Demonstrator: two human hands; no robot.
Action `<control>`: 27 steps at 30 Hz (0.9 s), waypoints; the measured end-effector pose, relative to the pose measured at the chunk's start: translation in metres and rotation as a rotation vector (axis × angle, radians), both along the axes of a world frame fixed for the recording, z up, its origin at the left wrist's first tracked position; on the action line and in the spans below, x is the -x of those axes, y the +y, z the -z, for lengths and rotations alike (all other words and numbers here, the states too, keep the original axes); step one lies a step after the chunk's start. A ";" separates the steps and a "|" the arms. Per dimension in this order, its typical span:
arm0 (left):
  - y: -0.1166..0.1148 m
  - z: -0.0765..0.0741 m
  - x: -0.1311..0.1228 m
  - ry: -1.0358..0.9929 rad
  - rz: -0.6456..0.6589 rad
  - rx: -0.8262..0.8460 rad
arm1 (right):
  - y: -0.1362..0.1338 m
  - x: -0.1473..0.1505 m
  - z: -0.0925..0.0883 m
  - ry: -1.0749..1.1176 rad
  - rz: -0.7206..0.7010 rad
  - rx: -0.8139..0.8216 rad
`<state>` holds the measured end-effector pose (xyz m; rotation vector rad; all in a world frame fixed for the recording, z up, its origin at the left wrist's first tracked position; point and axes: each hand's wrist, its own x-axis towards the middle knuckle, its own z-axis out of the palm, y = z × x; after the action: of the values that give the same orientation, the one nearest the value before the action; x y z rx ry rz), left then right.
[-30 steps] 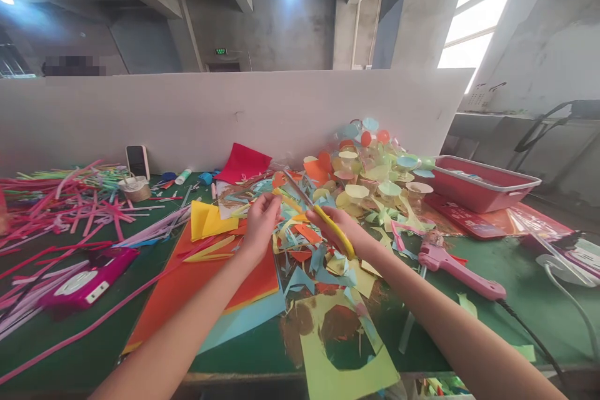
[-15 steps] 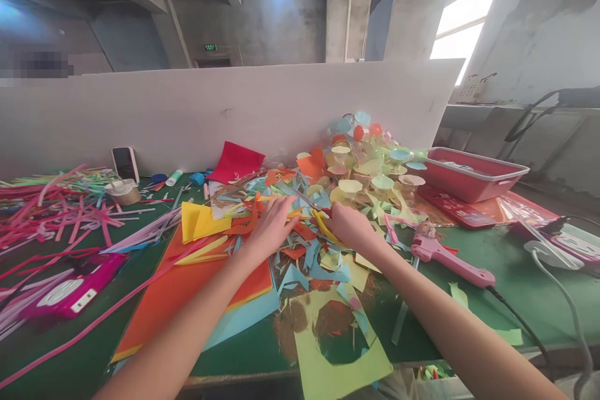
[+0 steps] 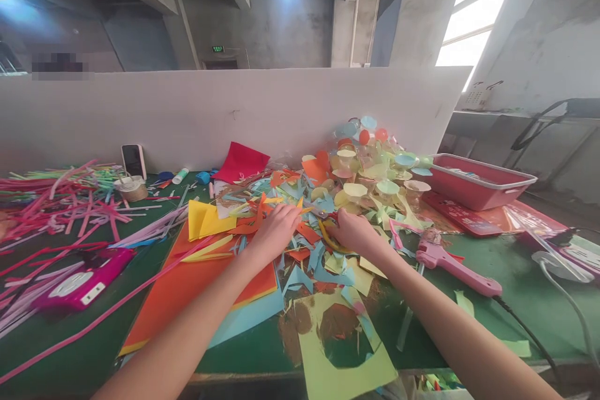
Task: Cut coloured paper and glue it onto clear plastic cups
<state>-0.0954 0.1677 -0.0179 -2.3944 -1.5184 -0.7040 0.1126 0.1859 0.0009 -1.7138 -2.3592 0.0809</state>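
Paper scrap pile [image 3: 304,256] on green bench mat [image 3: 520,269] being worked over by both hands. Left hand [image 3: 276,234] being pressed open on scraps, fingers spread, nothing grasped. Right hand [image 3: 356,231] being rested on yellow-handled scissors [image 3: 329,236] lying among scraps; grip on them not determinable. Scissor loops being left within finger reach.

No readable txt; green wall sign [image 3: 217,49] too small.

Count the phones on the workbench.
1: a smartphone propped upright against the white partition at the back left. More could be hidden under the paper scraps.
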 end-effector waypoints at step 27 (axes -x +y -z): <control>-0.020 -0.018 -0.022 -0.700 0.034 0.126 | -0.015 0.019 -0.004 0.320 -0.346 -0.240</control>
<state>-0.0736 0.1481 0.0000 -2.3883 -1.7920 -1.6231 0.0936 0.1708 0.0050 -1.0847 -2.2862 0.1136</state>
